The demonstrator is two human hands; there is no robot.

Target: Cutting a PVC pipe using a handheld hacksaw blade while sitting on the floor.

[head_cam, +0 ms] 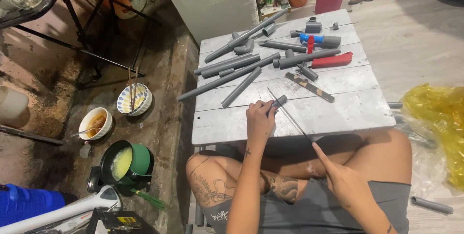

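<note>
Although the wood-grain floor (425, 36) fills the right of the view, the largest worked surface is the low counter (338, 113), made of grey-painted planks with scuffed, patchy paint and seams between the boards. To its right a crumpled, glossy yellow plastic bag (437, 127) runs past the frame edge. Across the counter lie smooth grey plastic pipes (227, 77), long straight tubes of varied length, with shorter offcuts and elbow fittings (246, 48) toward the far side; how they stack there is hard to make out. A flat red tool (331, 61) and a blue-and-red valve (309, 40) sit among them, details too small to read. A flat strip with a mottled pattern (309, 87) lies near the middle.

The left hand (260, 118) rests at the counter's near edge, its grip closed around a short grey pipe piece (279, 101), a stubby cylinder whose lower end is hidden by the fingers. A thin, straight metal blade (289, 114) slants across that piece toward the person's lap. The right hand (344, 178) holds the blade's near end, fingers closed with the index finger laid along it; the handle is hidden inside the hand.

On the rough, stained ground at left stand a patterned bowl (134, 99) with chopsticks and a green pot (126, 164).
</note>
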